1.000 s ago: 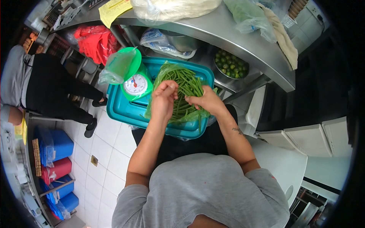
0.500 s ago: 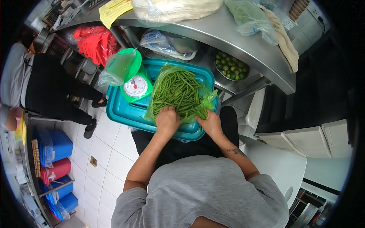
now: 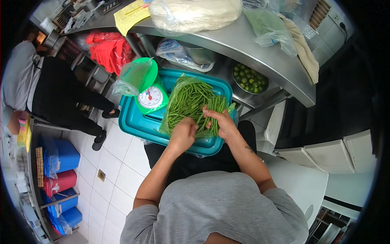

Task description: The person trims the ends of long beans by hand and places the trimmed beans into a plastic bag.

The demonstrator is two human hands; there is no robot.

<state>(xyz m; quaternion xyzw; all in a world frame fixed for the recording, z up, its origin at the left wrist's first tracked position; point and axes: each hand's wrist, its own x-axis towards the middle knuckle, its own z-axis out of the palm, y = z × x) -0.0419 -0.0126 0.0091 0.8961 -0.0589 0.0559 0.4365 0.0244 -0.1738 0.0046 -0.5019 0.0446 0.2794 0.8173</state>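
A clear plastic bag (image 3: 167,118) full of long green beans (image 3: 189,95) lies in a teal plastic tub or lid (image 3: 136,127) on my lap. At the bag's near edge my left hand (image 3: 184,133) is closed, fingertips pinched over the beans; what it pinches is partly hidden. My right hand (image 3: 222,123) curls around several green beans at the bag's right side, its index finger pointing left across them. Left of the bag, a green dial scale (image 3: 151,97) stands in the tub, with a clear plastic bag (image 3: 132,77) on its pan.
A steel table (image 3: 227,38) curves across the far side, carrying a large bag of white food (image 3: 195,14) and yellow paper (image 3: 132,17). Below it sits a bowl of small green fruit (image 3: 250,79). Another person (image 3: 57,89) stands at left, near blue bins (image 3: 65,154).
My right hand has moved left and up from the bag's right edge onto the beans. My left hand has shifted slightly right and closed. The whole view has moved slightly.
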